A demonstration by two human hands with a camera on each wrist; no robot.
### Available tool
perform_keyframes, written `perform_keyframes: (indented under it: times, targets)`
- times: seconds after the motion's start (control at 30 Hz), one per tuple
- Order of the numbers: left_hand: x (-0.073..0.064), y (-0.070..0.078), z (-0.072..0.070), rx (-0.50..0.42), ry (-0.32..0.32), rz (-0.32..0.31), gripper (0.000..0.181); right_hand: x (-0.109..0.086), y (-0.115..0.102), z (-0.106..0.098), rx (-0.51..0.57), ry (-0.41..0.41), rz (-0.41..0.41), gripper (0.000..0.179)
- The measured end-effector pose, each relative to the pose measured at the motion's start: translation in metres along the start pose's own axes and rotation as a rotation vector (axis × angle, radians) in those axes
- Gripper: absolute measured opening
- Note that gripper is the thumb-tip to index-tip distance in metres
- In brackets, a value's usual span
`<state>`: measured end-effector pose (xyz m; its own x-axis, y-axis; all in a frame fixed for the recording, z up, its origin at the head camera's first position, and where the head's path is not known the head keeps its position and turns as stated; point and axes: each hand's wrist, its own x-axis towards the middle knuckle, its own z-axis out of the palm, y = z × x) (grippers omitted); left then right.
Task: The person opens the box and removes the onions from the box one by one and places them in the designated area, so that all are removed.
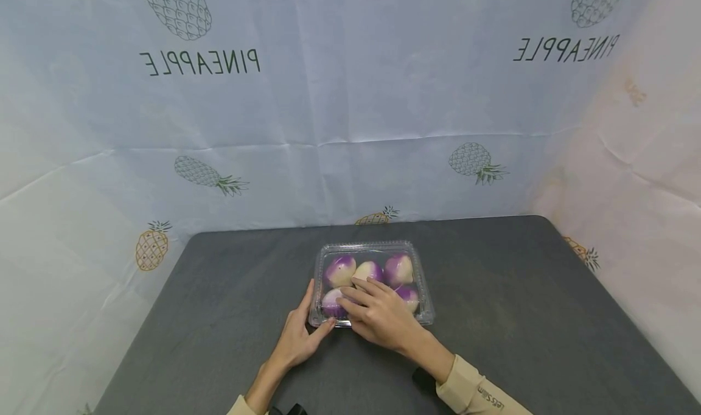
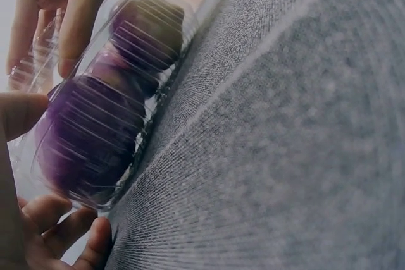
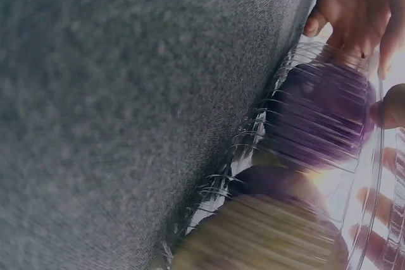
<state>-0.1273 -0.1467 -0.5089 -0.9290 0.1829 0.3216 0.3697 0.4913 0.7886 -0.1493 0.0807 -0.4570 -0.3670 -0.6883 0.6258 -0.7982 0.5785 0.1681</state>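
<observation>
A clear plastic box (image 1: 374,245) with ribbed walls lies on the dark table, several purple-and-white turnips (image 1: 341,271) inside it. My left hand (image 1: 298,337) holds its near left corner, thumb at the front rim and fingers along the left side. Those curled fingers (image 2: 54,216) show round the box end in the left wrist view. Across the top of the box reaches my right hand (image 1: 382,317), its long fingers extended leftward over the turnips. In the right wrist view its thumb (image 3: 389,107) touches the rim, and its fingers show through ribbed plastic.
The dark grey table (image 1: 526,293) has rounded far corners. Behind it hangs a pale cloth (image 1: 378,86) printed with pineapples, continuing along both sides. A small black object (image 1: 423,378) shows by the right wrist.
</observation>
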Motion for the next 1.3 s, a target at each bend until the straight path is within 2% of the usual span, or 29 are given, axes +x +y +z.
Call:
perform_keyframes:
  times: [0.2, 0.47, 0.67, 0.87, 1.13, 1.3]
  targets:
    - [0.0, 0.001, -0.001, -0.019, -0.018, 0.003, 0.087, 0.001, 0.001, 0.001, 0.009, 0.012, -0.003, 0.039]
    - [0.001, 0.001, -0.006, -0.073, -0.106, 0.01, 0.086, 0.0, 0.002, 0.003, 0.028, 0.045, -0.018, 0.039]
    - [0.002, -0.001, -0.008, -0.108, -0.141, 0.027, 0.085, 0.0, 0.003, 0.003, 0.058, 0.044, -0.013, 0.038]
    - [0.002, -0.002, -0.009, -0.111, -0.152, 0.032, 0.085, -0.001, 0.004, 0.003, 0.07, 0.04, -0.012, 0.038]
    - [0.005, 0.0, -0.015, -0.106, -0.2, 0.013, 0.084, 0.0, 0.005, 0.003, 0.074, 0.032, -0.018, 0.039]
    - [0.005, 0.0, -0.018, -0.061, -0.221, 0.016, 0.083, 0.0, 0.006, 0.004, 0.082, 0.035, -0.022, 0.039]
